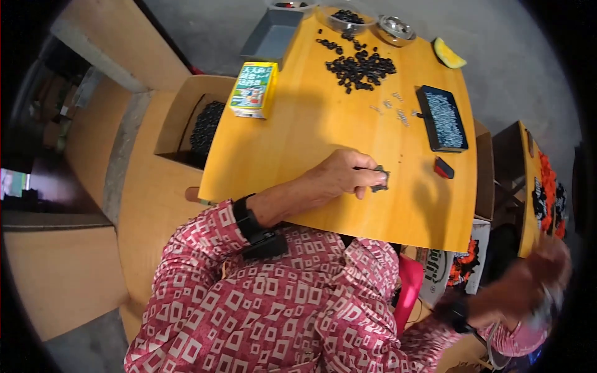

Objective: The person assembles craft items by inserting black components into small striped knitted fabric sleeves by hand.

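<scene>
Pinching a small dark part (380, 178) in the left hand (341, 176), near the front edge of the table (298, 137), well short of the black tray (443, 118). Swinging off to the right, blurred, the right hand (540, 273), grip impossible to tell. Probably mid-assembly, needing a second piece brought over.

**Small dark part pinned at the near edge**

A small dark grey part (380, 178), flat and roughly square (its detail is too small to read), lies on the orange-yellow wooden surface (298, 137) near its front edge. It seems to be pinched lightly at one side, the rest lying flat and exposed.
</scene>
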Tool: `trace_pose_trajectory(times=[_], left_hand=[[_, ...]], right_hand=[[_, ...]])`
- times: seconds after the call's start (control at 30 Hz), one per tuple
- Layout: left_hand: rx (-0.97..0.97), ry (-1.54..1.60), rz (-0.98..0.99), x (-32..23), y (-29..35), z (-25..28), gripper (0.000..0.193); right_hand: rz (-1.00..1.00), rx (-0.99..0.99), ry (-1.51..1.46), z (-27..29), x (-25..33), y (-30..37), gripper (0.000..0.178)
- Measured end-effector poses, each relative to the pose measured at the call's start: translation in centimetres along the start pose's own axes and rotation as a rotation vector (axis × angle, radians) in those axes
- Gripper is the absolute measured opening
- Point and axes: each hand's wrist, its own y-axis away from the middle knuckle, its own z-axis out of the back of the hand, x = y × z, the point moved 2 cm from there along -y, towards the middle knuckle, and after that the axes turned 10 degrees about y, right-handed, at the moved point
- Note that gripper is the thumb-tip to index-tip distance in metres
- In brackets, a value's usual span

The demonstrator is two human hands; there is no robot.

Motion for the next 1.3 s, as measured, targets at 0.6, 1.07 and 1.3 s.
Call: trace_pose_trajectory(times=[0.6,1.07,1.3], left_hand=[[0.052,0.375,-0.021,1.3,-0.9,0.8,0.022],[0.056,0.334,-0.018,0.9,-0.8,1.0,0.02],[0.069,0.342,-0.023,0.9,-1.0,0.6,0.021]], right_hand=[[0.126,-0.273,0.867,6.8,1.1,4.4,0.079],[0.184,-0.753,1.594,9.8,4.3,4.8,0.089],[0.214,-0.983,1.92,13.8,6.4,4.7,0.095]])
